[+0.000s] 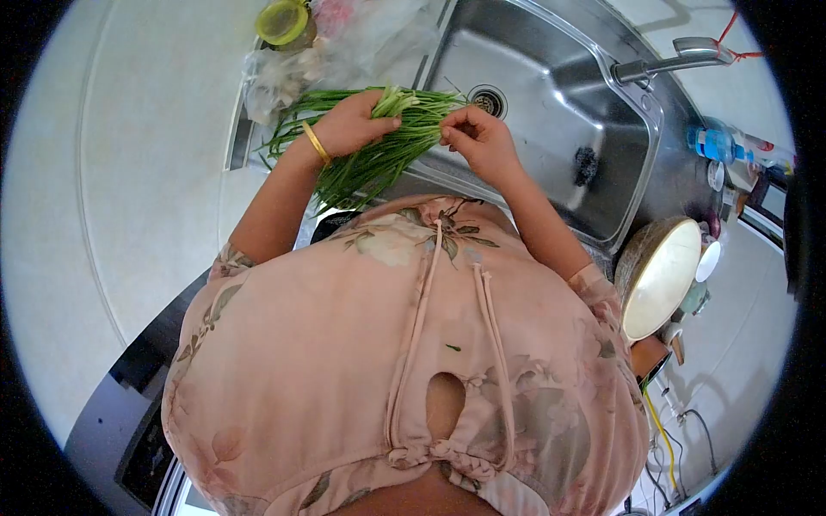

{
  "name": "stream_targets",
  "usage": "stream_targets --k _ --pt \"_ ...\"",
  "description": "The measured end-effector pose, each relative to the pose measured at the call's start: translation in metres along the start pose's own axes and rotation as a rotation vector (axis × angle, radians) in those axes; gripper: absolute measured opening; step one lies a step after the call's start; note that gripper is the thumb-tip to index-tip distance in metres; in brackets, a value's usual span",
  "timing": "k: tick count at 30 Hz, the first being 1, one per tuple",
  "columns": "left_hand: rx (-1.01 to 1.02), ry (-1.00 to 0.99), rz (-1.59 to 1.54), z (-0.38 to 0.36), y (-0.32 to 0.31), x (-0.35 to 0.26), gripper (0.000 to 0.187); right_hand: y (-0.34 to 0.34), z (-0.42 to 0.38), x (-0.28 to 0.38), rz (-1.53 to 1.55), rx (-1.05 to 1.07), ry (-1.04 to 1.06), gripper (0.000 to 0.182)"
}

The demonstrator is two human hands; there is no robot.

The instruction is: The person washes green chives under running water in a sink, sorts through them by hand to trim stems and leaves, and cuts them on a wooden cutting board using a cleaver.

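Observation:
A big bunch of long green garlic chives (370, 176) lies across the near left edge of the sink, pale stem ends toward the basin. My left hand (351, 127), with a gold bangle at the wrist, is closed around part of the bunch, its thumb lying over the stems. To the right, my right hand (478, 142) pinches at the stem ends with thumb and forefinger. Exactly how many stems are in that pinch is too small to see. Both hands are above the sink's edge, close together.
The steel sink (533, 52) has a drain (488, 101), a dark scrubber (585, 165) and a faucet (671, 64). Clear plastic bags (370, 43) and a green-lidded jar (282, 24) are at the upper left. A large bowl (662, 279) stands at the right.

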State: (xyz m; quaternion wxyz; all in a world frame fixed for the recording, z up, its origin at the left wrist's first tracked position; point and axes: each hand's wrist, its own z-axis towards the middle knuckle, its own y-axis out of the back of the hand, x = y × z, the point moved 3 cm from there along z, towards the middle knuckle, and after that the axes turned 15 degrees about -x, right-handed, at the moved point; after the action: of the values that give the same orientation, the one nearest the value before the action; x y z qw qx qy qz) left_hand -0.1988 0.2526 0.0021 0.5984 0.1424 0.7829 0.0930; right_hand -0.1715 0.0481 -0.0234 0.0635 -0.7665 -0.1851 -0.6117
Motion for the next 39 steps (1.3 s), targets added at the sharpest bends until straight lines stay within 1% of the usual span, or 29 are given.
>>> stream_targets --k 2,5,6,8,11,15,17,20,21,24,26,27,29,32,35,38,39 --pt "0.061 0.014 -0.012 0.005 -0.005 0.003 0.026 -0.003 0.001 0.002 -0.013 0.03 0.032 0.008" --pt "0.156 0.076 -0.096 0.008 -0.013 0.009 0.027 -0.011 0.002 0.015 0.122 0.023 -0.029 0.009" --pt "0.186 0.102 -0.133 0.009 -0.014 0.01 0.028 -0.012 0.003 0.017 0.107 0.019 -0.015 0.008" --pt "0.214 0.121 -0.198 0.01 -0.015 0.011 0.028 -0.014 0.005 0.019 0.078 0.009 0.008 0.008" --pt "0.255 0.155 -0.275 0.012 -0.013 0.011 0.028 -0.018 0.008 0.014 0.158 -0.035 0.015 0.01" --pt "0.294 0.259 -0.371 0.01 -0.011 0.008 0.028 -0.022 0.012 0.009 0.067 -0.068 0.078 0.01" --pt "0.285 0.274 -0.389 0.011 -0.011 0.011 0.028 -0.024 0.012 0.011 0.014 -0.062 0.123 0.01" --pt "0.278 0.314 -0.406 0.01 -0.01 0.012 0.028 -0.03 0.011 0.014 0.09 -0.148 0.137 0.011" --pt "0.276 0.331 -0.41 0.01 -0.01 0.012 0.028 -0.031 0.011 0.017 0.065 -0.163 0.136 0.012" --pt "0.266 0.307 -0.4 0.008 -0.009 0.008 0.026 -0.033 0.01 0.023 0.024 -0.203 0.151 0.012" --pt "0.247 0.227 -0.322 0.01 -0.009 0.01 0.024 -0.035 0.013 0.019 0.039 -0.217 0.185 0.012" --pt "0.237 0.187 -0.284 0.011 -0.009 0.011 0.023 -0.033 0.014 0.017 0.049 -0.291 0.194 0.013" --pt "0.258 0.235 -0.324 0.013 -0.007 0.009 0.022 -0.026 0.018 0.014 0.066 -0.432 0.213 0.014" --pt "0.258 0.279 -0.366 0.014 -0.006 0.01 0.02 -0.013 0.017 0.013 0.096 -0.383 0.061 0.019" --pt "0.244 0.266 -0.378 0.014 -0.006 0.006 0.021 -0.018 0.011 0.013 0.144 -0.232 -0.14 0.023" --pt "0.238 0.254 -0.376 0.015 -0.005 0.006 0.021 -0.026 0.006 0.017 0.267 -0.227 -0.182 0.022" --pt "0.238 0.254 -0.376 0.015 -0.006 0.007 0.021 -0.027 0.006 0.016 0.266 -0.231 -0.168 0.022"
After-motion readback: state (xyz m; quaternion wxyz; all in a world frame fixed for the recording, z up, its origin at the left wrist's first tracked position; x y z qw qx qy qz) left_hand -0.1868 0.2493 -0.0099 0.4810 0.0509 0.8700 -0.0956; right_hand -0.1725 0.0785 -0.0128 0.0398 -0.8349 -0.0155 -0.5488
